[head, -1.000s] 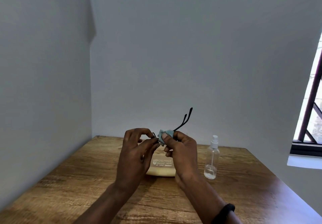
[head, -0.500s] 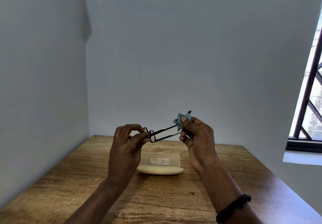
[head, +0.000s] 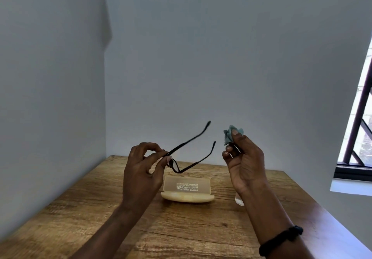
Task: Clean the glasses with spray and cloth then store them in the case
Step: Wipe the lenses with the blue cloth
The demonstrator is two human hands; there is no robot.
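Observation:
My left hand (head: 141,170) pinches the dark-framed glasses (head: 189,150) at the front of the frame, above the table. Both temple arms are unfolded and point up to the right. My right hand (head: 243,162) is raised to the right of the glasses, apart from them, and grips a bunched pale blue cloth (head: 230,135). The cream glasses case (head: 187,190) lies open on the wooden table (head: 181,228), its lid upright with white print. The clear spray bottle (head: 239,199) stands behind my right wrist, mostly hidden.
Grey walls close the table in at the back and on the left. A barred window (head: 360,138) with a white sill is at the right. A black band sits on my right wrist.
My right hand with the cloth has slid off the temple arm and moved right, away from the glasses. The glasses' arms have spread apart, and my left hand still holds the frame.

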